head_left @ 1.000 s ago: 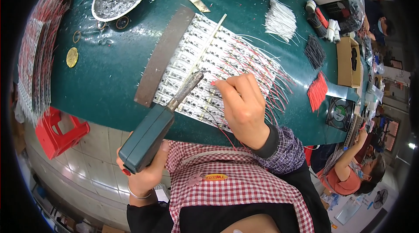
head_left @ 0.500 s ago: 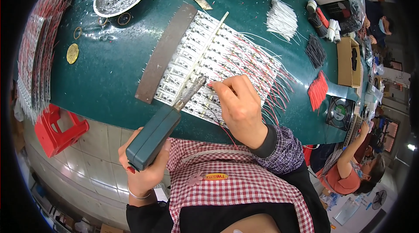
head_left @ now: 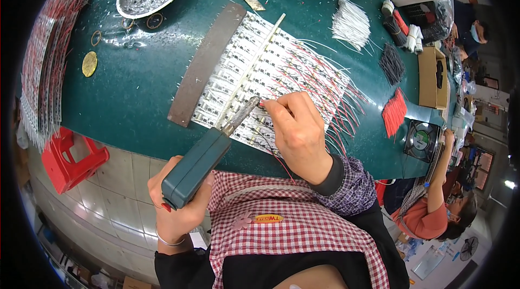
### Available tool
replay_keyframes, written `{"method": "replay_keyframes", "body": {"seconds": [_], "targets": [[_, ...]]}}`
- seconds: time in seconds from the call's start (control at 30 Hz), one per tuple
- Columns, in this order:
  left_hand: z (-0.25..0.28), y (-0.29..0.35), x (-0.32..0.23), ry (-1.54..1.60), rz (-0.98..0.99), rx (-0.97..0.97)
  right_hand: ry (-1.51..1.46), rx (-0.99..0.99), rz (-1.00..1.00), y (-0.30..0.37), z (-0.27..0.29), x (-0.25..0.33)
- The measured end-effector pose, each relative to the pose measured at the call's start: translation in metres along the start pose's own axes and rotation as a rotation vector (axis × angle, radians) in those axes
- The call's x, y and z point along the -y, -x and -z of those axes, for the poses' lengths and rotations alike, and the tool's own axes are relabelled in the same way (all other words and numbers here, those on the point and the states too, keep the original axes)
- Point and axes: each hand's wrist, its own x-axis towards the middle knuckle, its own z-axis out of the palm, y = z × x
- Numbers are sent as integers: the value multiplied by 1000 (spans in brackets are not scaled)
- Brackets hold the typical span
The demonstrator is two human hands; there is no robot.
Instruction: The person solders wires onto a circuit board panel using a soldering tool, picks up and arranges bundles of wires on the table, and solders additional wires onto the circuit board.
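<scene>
My left hand is wrapped round the dark green body of a soldering gun. Its metal tip points up and right, over a panel of white circuit boards with rows of small black parts. Close beside that tip, my right hand pinches a thin wire at the boards; the fingers mostly hide it, so its colour is unclear. Many red and white wires fan out from the panel's right side. A brown bar lies along the panel's left edge, and a pale thin stick lies across the boards.
A metal bowl of solder scraps stands at the far left, near a yellow disc. Wired strips lie further left. White, black and red wire bundles lie right, near a fan. A co-worker sits at right.
The soldering gun in my left hand has shifted slightly right, its tip nearer my right fingers. My right hand stays almost still. The co-worker's arm at right has moved.
</scene>
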Motion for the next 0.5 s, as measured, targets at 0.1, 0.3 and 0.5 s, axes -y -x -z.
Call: {"method": "replay_keyframes", "body": {"seconds": [0.1,0.3,0.5], "targets": [[0,2,-1,45,60,-22,5,8,-2,0,0,1],[5,31,19,183,289,-130,10,5,3,0,0,-1],[10,32,34,-32,-18,-37,5,-6,17,2,-2,-1]]}}
